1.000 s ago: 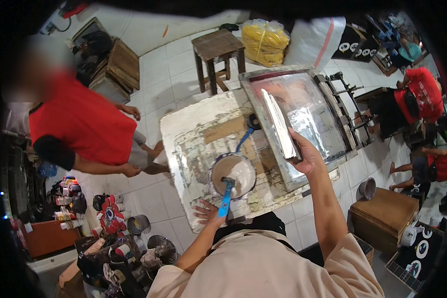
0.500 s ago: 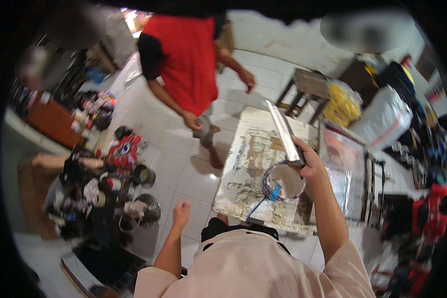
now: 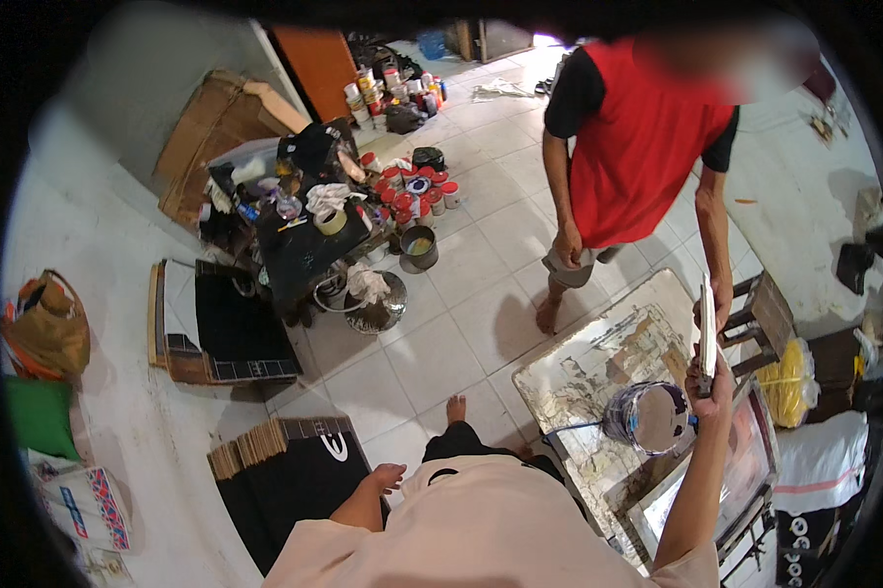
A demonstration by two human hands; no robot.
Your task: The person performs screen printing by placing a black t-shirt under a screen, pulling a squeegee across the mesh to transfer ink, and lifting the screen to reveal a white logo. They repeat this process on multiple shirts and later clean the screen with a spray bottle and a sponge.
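Note:
My right hand grips the lower end of a long squeegee-like bar, dark with a white-coated blade, held upright in view at the right. A hand of a person in a red shirt is on its upper part. My left hand hangs open beside my waist, holding nothing. Below my right hand, the worn, paint-crusted table carries a round tub of pale paste with a blue handle beside it. A silvery screen frame lies at the table's right, partly behind my forearm.
A cluttered black bench, paint cans and buckets crowd the floor at the left and back. Stacks of dark printed panels lie lower left. A wooden stool and yellow bundle stand beyond the table.
My view has swung left. The person in red has come to the table's far side and now has a hand on the bar. My right hand still holds it.

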